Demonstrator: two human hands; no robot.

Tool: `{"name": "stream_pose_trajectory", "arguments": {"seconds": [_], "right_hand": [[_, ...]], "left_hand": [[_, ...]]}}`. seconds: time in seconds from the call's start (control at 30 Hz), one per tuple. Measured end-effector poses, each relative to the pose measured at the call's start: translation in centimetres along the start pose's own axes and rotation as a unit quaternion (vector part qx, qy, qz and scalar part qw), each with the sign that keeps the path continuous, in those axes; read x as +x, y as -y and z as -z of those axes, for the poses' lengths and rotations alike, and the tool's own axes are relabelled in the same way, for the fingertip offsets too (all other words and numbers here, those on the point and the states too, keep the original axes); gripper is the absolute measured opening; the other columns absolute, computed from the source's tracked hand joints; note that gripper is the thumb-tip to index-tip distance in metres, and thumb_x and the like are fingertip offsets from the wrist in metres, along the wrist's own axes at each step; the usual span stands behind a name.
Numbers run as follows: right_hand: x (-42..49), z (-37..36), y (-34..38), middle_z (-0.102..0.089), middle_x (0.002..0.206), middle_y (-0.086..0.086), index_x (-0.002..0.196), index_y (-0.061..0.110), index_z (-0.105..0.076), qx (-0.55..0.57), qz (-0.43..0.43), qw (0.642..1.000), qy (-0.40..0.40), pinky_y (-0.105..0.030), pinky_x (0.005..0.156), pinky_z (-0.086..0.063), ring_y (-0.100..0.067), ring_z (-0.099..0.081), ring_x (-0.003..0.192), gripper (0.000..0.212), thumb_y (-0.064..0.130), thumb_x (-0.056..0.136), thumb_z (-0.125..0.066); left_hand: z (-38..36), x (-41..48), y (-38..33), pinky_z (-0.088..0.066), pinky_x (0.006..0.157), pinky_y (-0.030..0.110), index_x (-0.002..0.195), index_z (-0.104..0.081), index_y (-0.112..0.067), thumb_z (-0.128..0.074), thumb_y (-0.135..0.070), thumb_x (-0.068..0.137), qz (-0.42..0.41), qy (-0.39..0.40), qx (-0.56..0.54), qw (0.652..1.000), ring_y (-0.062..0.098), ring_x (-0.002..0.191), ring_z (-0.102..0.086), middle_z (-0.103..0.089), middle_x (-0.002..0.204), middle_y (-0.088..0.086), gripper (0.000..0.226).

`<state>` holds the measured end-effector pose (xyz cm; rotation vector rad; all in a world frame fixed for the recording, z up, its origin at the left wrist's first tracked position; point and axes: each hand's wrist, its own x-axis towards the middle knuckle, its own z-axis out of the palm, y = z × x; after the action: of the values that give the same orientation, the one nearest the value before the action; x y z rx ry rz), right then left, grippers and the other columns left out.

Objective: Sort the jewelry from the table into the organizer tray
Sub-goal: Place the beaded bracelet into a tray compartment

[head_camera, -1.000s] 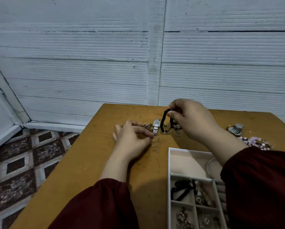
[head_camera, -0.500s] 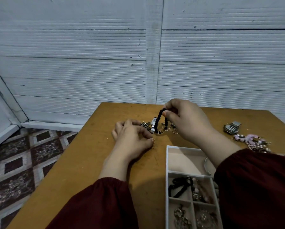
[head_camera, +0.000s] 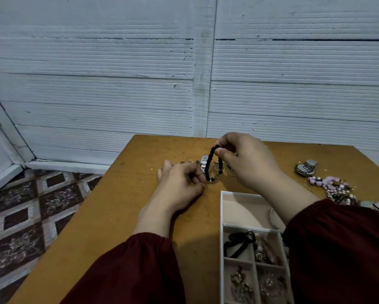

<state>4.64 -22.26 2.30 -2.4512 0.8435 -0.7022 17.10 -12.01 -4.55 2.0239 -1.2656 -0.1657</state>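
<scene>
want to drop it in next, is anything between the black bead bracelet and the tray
Nothing visible does. The right hand holds the black bead bracelet in the air, and only bare table lies between it and the organizer tray. The right forearm crosses the tray's large top compartment.

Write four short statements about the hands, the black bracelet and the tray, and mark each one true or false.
1. The right hand pinches the black bead bracelet. True.
2. The bracelet already lies in the organizer tray. False: it hangs above the table, beyond the tray's far end.
3. A silver bangle lies in the tray's farthest compartment. True.
4. The pink beads lie to the left of the left hand. False: they lie on the table's right side, near a silver watch.
</scene>
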Motion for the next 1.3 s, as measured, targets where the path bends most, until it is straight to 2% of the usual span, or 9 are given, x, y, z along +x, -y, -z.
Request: {"name": "stream_pose_trajectory", "arguments": {"seconds": [0.1,0.2,0.33,0.57,0.73,0.9,1.07,1.2,1.3], "right_hand": [[-0.4,0.3,0.0,-0.062,0.082,0.012,0.089,0.032,-0.062,-0.008,-0.002,1.0,0.001,-0.041,0.085,-0.046,-0.02,-0.061,0.09,0.004,0.029,0.09,-0.059],[-0.9,0.6,-0.1,-0.064,0.083,0.011,0.087,0.034,-0.059,-0.009,-0.004,1.0,-0.003,-0.043,0.087,-0.047,-0.02,-0.061,0.09,0.008,0.028,0.09,-0.059],[-1.8,1.4,-0.2,-0.067,0.088,0.011,0.086,0.036,-0.058,0.001,-0.008,1.0,-0.015,-0.044,0.088,-0.047,-0.018,-0.062,0.091,0.008,0.029,0.089,-0.06],[-4.2,3.2,0.0,-0.066,0.086,0.013,0.092,0.033,-0.063,0.035,0.004,0.998,-0.046,-0.046,0.089,-0.047,-0.014,-0.062,0.089,0.006,0.029,0.091,-0.059],[-6.8,4.9,0.9,-0.066,0.081,0.013,0.088,0.034,-0.062,0.076,0.025,0.993,-0.086,-0.042,0.083,-0.05,-0.011,-0.063,0.081,0.008,0.027,0.09,-0.06],[-10.1,6.3,1.6,-0.067,0.084,0.013,0.091,0.032,-0.065,0.102,0.029,0.99,-0.091,-0.039,0.082,-0.052,-0.009,-0.063,0.083,0.007,0.027,0.09,-0.061],[-13.6,7.1,2.2,-0.067,0.085,0.012,0.092,0.029,-0.068,0.132,0.032,0.986,-0.096,-0.039,0.081,-0.051,-0.01,-0.062,0.086,0.007,0.025,0.088,-0.063],[-16.1,7.3,2.8,-0.066,0.085,0.014,0.092,0.03,-0.068,0.153,0.027,0.984,-0.087,-0.035,0.081,-0.051,-0.007,-0.062,0.086,0.008,0.024,0.088,-0.064],[-17.9,7.2,3.3,-0.065,0.083,0.014,0.091,0.028,-0.068,0.179,0.023,0.98,-0.077,-0.026,0.074,-0.049,-0.001,-0.06,0.079,0.008,0.022,0.088,-0.064]], "left_hand": [[0.2,0.2,0.4,-0.042,0.094,0.039,0.074,-0.068,-0.038,-0.074,-0.04,0.067,0.02,0.008,-0.111,0.994,0.018,0.097,-0.059,-0.069,0.074,-0.016,0.01],[0.8,0.0,-0.2,-0.058,0.079,0.041,0.078,-0.073,-0.022,-0.081,-0.019,0.067,0.058,-0.017,-0.254,0.965,0.024,0.083,-0.068,-0.07,0.078,0.003,0.014],[1.2,-0.8,-1.6,-0.051,0.056,0.012,0.088,-0.067,0.007,-0.073,0.008,0.074,0.062,-0.048,-0.341,0.937,0.003,0.06,-0.064,-0.065,0.073,0.011,0.015],[1.4,-2.3,-2.7,-0.049,0.059,0.011,0.08,-0.071,-0.005,-0.075,0.003,0.072,0.035,-0.101,-0.379,0.919,-0.003,0.063,-0.064,-0.071,0.066,-0.01,0.011],[1.4,-4.5,-3.8,-0.057,0.073,0.055,0.08,-0.072,-0.003,-0.076,0.002,0.073,0.082,-0.099,-0.465,0.876,0.017,0.078,-0.067,-0.072,0.079,0.005,0.009],[1.1,-7.5,-5.5,-0.053,0.075,0.064,0.076,-0.074,-0.012,-0.078,-0.006,0.072,0.083,-0.117,-0.483,0.864,0.033,0.087,-0.06,-0.069,0.084,0.012,0.008],[0.7,-11.3,-7.0,-0.054,0.078,0.052,0.078,-0.074,-0.013,-0.078,-0.011,0.073,0.072,-0.14,-0.457,0.875,0.025,0.083,-0.06,-0.071,0.084,0.009,0.007],[0.2,-14.2,-7.7,-0.05,0.066,0.016,0.078,-0.072,-0.012,-0.076,-0.009,0.076,0.072,-0.202,-0.41,0.887,0.005,0.07,-0.059,-0.071,0.073,-0.005,0.006],[-0.4,-16.1,-7.9,-0.048,0.066,0.016,0.074,-0.071,-0.021,-0.076,-0.012,0.077,0.08,-0.242,-0.392,0.884,0.005,0.072,-0.06,-0.071,0.074,-0.007,0.01]]}}
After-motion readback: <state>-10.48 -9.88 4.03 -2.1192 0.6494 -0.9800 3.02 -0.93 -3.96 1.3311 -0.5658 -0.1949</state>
